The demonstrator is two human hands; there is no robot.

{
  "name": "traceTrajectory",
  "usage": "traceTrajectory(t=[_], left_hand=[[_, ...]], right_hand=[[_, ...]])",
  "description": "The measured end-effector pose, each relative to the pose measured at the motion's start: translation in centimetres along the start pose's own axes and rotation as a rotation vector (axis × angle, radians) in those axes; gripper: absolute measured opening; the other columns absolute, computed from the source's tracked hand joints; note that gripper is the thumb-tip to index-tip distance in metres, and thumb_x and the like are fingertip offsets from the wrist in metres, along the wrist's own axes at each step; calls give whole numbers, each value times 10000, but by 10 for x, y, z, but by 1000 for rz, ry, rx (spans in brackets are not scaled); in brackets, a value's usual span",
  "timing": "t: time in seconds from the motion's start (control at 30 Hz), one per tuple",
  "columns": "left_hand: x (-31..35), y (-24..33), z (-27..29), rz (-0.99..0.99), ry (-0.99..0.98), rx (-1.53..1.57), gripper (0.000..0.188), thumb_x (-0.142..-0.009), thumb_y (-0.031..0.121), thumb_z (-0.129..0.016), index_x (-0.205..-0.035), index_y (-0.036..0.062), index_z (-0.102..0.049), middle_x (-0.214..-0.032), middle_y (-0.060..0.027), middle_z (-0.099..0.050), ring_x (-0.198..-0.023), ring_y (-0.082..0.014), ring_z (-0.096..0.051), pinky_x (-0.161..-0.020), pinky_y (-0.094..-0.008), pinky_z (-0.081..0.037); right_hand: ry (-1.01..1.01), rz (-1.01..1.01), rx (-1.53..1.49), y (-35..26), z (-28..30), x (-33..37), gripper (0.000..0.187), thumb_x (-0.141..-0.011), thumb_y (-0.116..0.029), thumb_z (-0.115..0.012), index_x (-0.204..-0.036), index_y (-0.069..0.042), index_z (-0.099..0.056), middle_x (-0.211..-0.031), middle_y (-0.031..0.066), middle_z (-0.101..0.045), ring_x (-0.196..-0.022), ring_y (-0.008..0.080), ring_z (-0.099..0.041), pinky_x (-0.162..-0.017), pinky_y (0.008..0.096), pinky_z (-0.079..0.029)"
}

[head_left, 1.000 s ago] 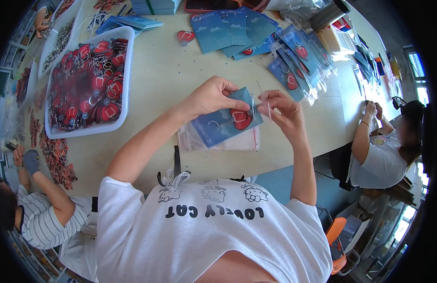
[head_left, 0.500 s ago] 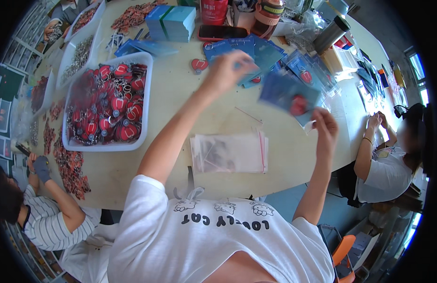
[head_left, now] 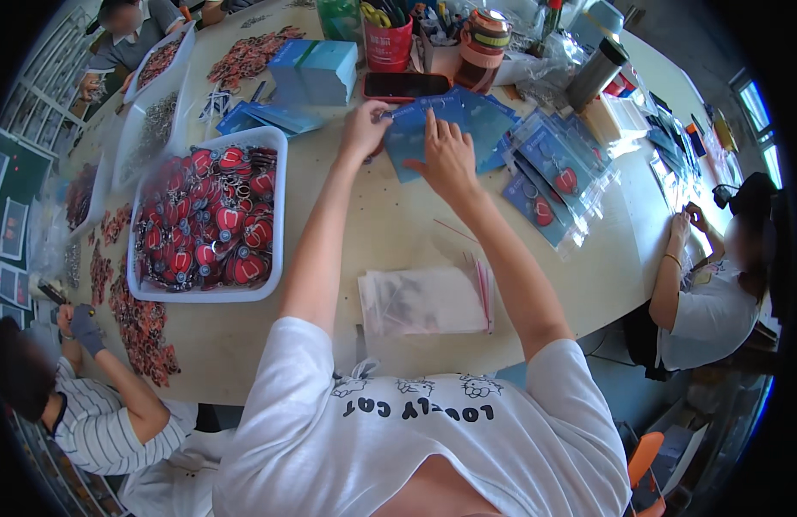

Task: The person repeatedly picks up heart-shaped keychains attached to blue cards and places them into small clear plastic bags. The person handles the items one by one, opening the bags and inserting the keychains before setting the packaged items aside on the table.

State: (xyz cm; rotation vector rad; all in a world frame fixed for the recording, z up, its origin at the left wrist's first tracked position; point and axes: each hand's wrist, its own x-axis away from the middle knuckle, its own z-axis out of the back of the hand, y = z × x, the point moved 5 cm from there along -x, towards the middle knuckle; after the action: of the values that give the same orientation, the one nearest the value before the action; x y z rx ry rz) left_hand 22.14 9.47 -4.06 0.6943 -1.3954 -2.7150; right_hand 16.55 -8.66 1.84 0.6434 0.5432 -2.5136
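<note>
My left hand [head_left: 365,131] is pinched at the left edge of a spread of blue cards [head_left: 407,142]. A small keychain [head_left: 378,150] shows as a dark red edge below its fingers, mostly hidden by the hand. Over the same cards lies my right hand [head_left: 450,159], index finger stretched out and thumb apart, touching the top card. To the right, blue cards with red apple-shaped keychains [head_left: 565,180] lie in clear sleeves. Nearer to me is a pile of clear plastic bags [head_left: 424,302].
A white bin [head_left: 278,215] full of red keychains stands to the left. Behind the cards are a phone [head_left: 405,85], a banded card stack [head_left: 312,73], a red pen cup [head_left: 388,47], a brown bottle [head_left: 482,60] and a steel flask [head_left: 598,73]. Co-workers sit left, far left and right.
My right hand has let go of a card with a keychain at the right and moved left onto the blue cards. My left hand has moved left, to where a loose keychain lay.
</note>
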Motion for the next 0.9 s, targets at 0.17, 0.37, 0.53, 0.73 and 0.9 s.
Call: traceTrajectory(t=[0.17, 0.37, 0.53, 0.73, 0.9], left_hand=[[25, 3, 21, 130, 39, 172, 265, -804, 86, -676, -1063, 51, -630, -982, -115, -644, -775, -202, -629, -715, -315, -494], [53, 44, 60, 69, 418, 443, 423, -955, 362, -512, -1073, -35, -596, -1066, -113, -627, -957, -125, -587, -833, -270, -438], [83, 119, 95, 45, 222, 941, 208, -914, 257, -618, -951, 53, -643, -871, 24, -646, -800, -36, -542, -699, -195, -409], [152, 158, 257, -160, 823, 514, 159, -924, 203, -603, -849, 65, -574, -823, 2, -622, -755, -54, -562, -651, -201, -439], [201, 154, 305, -147, 956, 568, 200, -929, 114, -564, -1061, -36, -558, -1015, -82, -613, -946, -130, -571, -856, -300, -453]], right_hand=[[-150, -141, -493, 16, -18, -6, 374, -711, -180, -764, -1015, -8, -628, -799, 126, -581, -702, 231, -570, -647, 324, -456], [-94, -327, -1128, 17, 32, -6, 167, -871, -161, -660, -938, -12, -625, -806, -26, -609, -729, 41, -519, -651, 206, -405], [-333, -249, -1430, -44, 49, -9, 161, -911, -163, -619, -971, -14, -623, -871, -36, -625, -774, 12, -515, -721, 183, -409], [-358, 51, -1022, -54, 35, -50, 271, -915, -196, -593, -1117, -20, -632, -940, 51, -677, -868, 106, -618, -796, 256, -471], [-381, 214, -442, -24, -62, -88, 317, -800, -248, -686, -1068, -80, -662, -948, 141, -676, -878, 251, -659, -767, 347, -516]])
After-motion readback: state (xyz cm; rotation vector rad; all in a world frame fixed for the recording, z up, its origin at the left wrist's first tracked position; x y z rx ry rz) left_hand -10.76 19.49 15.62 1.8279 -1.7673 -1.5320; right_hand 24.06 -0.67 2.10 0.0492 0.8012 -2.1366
